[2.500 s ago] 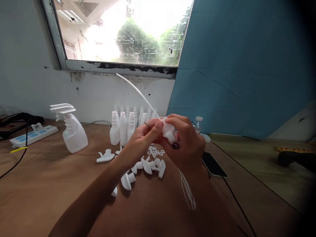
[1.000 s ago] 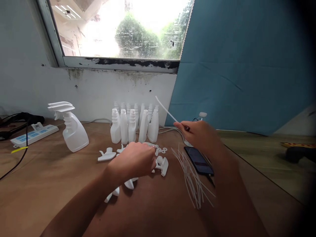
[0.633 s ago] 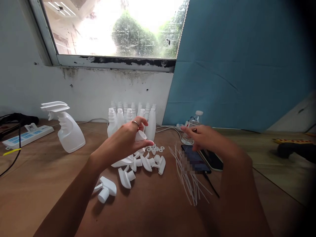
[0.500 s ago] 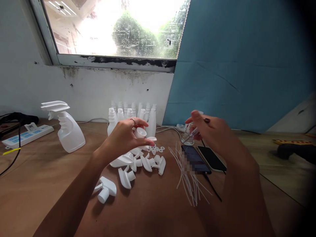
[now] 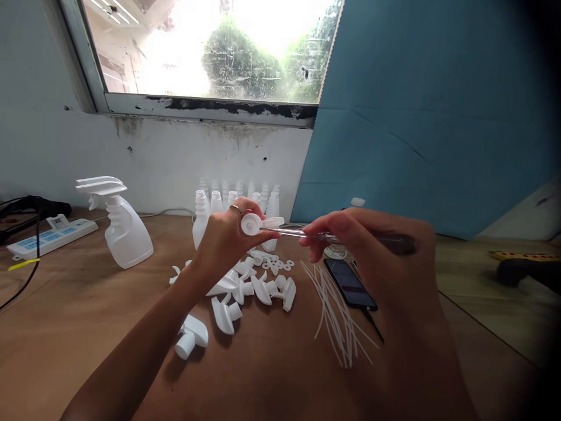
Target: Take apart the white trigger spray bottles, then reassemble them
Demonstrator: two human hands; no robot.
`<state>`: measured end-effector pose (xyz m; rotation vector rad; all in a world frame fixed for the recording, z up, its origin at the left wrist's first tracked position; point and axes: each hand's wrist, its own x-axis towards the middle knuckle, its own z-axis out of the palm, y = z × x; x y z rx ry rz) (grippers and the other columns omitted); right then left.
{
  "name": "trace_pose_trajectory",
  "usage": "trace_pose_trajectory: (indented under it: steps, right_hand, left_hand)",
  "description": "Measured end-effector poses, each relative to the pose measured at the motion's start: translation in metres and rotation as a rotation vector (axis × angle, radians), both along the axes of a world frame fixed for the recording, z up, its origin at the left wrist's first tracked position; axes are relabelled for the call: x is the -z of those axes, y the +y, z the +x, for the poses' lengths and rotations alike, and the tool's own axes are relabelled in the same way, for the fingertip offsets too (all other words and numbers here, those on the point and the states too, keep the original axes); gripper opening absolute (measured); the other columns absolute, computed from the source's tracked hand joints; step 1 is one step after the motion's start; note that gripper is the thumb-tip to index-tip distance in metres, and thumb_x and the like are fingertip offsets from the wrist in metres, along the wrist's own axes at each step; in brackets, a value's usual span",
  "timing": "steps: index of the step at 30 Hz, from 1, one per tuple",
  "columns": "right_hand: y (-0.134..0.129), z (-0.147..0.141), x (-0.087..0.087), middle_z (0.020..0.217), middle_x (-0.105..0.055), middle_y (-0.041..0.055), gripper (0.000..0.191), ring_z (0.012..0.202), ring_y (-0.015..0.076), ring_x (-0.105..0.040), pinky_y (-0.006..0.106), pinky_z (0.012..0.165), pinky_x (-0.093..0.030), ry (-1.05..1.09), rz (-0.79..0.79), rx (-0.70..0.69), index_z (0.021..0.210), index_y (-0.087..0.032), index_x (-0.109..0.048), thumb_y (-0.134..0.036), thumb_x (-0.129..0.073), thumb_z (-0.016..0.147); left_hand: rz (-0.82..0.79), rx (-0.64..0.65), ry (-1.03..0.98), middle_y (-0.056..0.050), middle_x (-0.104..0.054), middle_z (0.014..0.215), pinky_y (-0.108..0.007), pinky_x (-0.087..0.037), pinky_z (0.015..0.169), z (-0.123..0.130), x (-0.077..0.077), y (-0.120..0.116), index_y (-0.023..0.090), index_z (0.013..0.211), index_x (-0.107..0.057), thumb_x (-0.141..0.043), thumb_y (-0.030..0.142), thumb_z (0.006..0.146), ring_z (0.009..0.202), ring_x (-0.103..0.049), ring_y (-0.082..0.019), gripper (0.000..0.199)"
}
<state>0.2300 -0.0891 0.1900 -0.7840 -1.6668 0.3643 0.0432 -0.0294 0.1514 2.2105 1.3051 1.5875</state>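
Observation:
My left hand pinches a white spray head, its round cap opening facing me. In my right hand is a thin clear dropper with a dark bulb end. The dropper's tip reaches the spray head beside the cap; whether it touches is hard to tell. Below my left hand lie several loose spray heads and small white rings. Thin white tubes are spread on the brown table, left of my right forearm.
White bottles stand in rows by the wall. An assembled spray bottle and a power strip are at the left. A phone with a cable lies beside the tubes. A clear jar is partly hidden behind my right hand.
My right hand has moved left from the clear jar, bringing the dropper to the spray head. My left hand has turned the spray head so its opening faces me.

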Motion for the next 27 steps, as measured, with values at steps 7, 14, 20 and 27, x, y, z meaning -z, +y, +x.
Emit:
trace_pose_trajectory:
  steps: [7, 14, 20, 27]
  right_hand:
    - [0.001, -0.005, 0.010, 0.068, -0.068, -0.0018, 0.009, 0.055, 0.0104, -0.062, 0.023, 0.049, -0.045, -0.328, 0.242, 0.134, 0.087, -0.023, -0.070, -0.023, -0.061, 0.088]
    - [0.002, -0.014, 0.018, 0.076, -0.069, 0.0004, 0.003, 0.062, 0.0106, -0.062, 0.024, 0.055, -0.044, -0.576, 0.410, 0.217, 0.086, -0.019, -0.061, -0.018, -0.059, 0.088]
    - [0.006, -0.011, 0.014, 0.066, -0.067, -0.0005, 0.014, 0.053, 0.0094, -0.059, 0.023, 0.049, -0.044, -0.427, 0.181, 0.124, 0.076, -0.019, -0.063, -0.023, -0.059, 0.089]
    - [0.015, -0.001, 0.004, 0.065, -0.068, 0.0039, 0.024, 0.057, 0.0164, -0.066, 0.031, 0.056, -0.058, 0.060, -0.233, -0.118, 0.065, -0.017, -0.062, -0.028, -0.061, 0.086]
  left_hand:
    - [0.060, 0.020, 0.038, 0.001, -0.067, 0.068, -0.019, -0.044, 0.051, 0.001, 0.007, 0.005, 0.018, 0.086, -0.069, -0.073, 0.043, 0.074, 0.057, -0.056, -0.010, 0.028]
    - [0.045, -0.091, 0.137, -0.001, -0.066, 0.064, -0.021, -0.038, 0.048, 0.000, 0.007, 0.009, 0.014, 0.067, -0.066, -0.067, 0.036, 0.077, 0.053, -0.053, -0.010, 0.024]
    - [0.213, -0.052, 0.272, -0.004, -0.070, 0.070, -0.024, -0.042, 0.056, -0.002, 0.009, 0.013, 0.014, 0.067, -0.066, -0.065, 0.030, 0.081, 0.061, -0.059, -0.014, 0.021]
    - [0.301, 0.057, 0.239, 0.001, -0.065, 0.059, -0.022, -0.042, 0.051, -0.002, 0.008, 0.011, 0.016, 0.072, -0.067, -0.071, 0.042, 0.076, 0.049, -0.053, -0.009, 0.027]
